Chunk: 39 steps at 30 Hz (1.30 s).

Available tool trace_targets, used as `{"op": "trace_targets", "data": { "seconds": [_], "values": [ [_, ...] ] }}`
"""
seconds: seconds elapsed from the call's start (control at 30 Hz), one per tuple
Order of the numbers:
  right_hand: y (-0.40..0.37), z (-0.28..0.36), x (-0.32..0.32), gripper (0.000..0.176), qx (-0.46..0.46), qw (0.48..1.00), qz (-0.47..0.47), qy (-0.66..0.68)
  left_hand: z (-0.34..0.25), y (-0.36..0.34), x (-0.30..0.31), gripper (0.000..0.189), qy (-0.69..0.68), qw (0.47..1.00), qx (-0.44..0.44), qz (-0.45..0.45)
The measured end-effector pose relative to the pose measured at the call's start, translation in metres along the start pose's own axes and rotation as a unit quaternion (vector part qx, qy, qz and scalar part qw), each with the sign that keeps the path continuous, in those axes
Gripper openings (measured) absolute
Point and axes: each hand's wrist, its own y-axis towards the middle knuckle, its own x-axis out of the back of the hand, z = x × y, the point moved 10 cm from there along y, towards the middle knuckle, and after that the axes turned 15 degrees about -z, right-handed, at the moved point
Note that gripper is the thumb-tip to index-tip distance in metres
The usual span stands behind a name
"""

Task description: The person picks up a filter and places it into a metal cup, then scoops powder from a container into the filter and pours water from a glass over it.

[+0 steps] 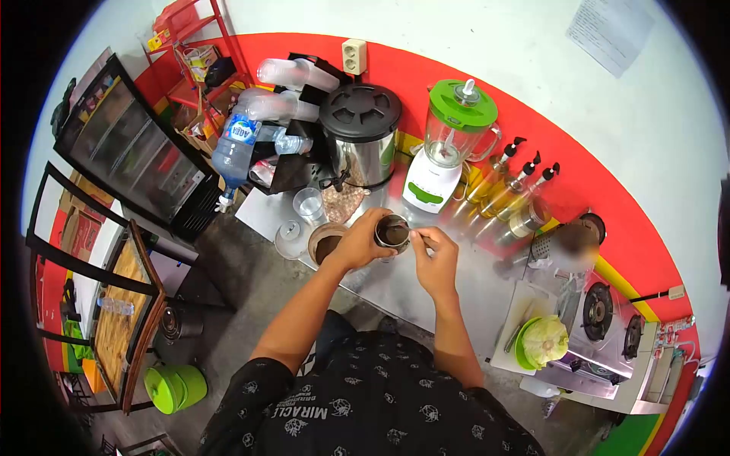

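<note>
My left hand [363, 242] is closed around a small metal cup [392, 232] with dark brown contents, tilted so its mouth faces me. Thumb and fingertips of my right hand [436, 262] are pinched together at the cup's right rim; whatever they grip is too small to make out. Beside my left hand, partly covered by it, stands an open tub [317, 237] with brown contents. A clear plastic cup [309, 205] and a round clear lid [290, 242] are to its left. Behind them lies a bag of light brown pieces [344, 202].
Along the wall stand a steel drink dispenser [361, 156], a white blender [430, 182] with a green lid, and several pump bottles [487, 186]. At right are a cabbage [546, 340] and a gas stove [601, 319]. The metal counter [403, 292] edge runs before me.
</note>
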Motion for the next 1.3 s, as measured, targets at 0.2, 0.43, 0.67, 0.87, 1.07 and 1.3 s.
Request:
{"op": "trace_targets", "data": {
  "seconds": [0.2, 0.43, 0.67, 0.87, 1.07, 1.3],
  "values": [
    [-0.015, 0.006, -0.014, 0.014, 0.041, 0.997, 0.006, 0.061, 0.007, 0.003, -0.003, 0.088, 0.010, 1.000, -0.010, 0.019],
    [-0.002, -0.002, 0.002, 0.015, 0.011, 0.998, -0.010, 0.055, 0.005, 0.002, -0.002, 0.088, -0.007, 1.000, 0.005, 0.009],
    [-0.008, 0.008, -0.012, 0.017, 0.026, 0.999, 0.033, 0.011, 0.008, -0.001, 0.000, 0.088, 0.011, 0.999, -0.026, -0.020],
    [-0.009, 0.037, 0.004, 0.015, 0.113, 0.993, 0.025, 0.004, -0.004, -0.012, 0.006, 0.089, 0.067, 0.993, -0.001, -0.096],
    [-0.012, 0.073, -0.031, 0.025, 0.319, 0.929, 0.121, -0.144, -0.013, -0.027, 0.013, 0.074, 0.201, 0.959, 0.006, -0.198],
    [-0.040, 0.062, -0.034, 0.014, 0.374, 0.900, 0.153, -0.166, -0.010, -0.022, 0.015, 0.075, 0.211, 0.958, -0.005, -0.192]
  ]
}}
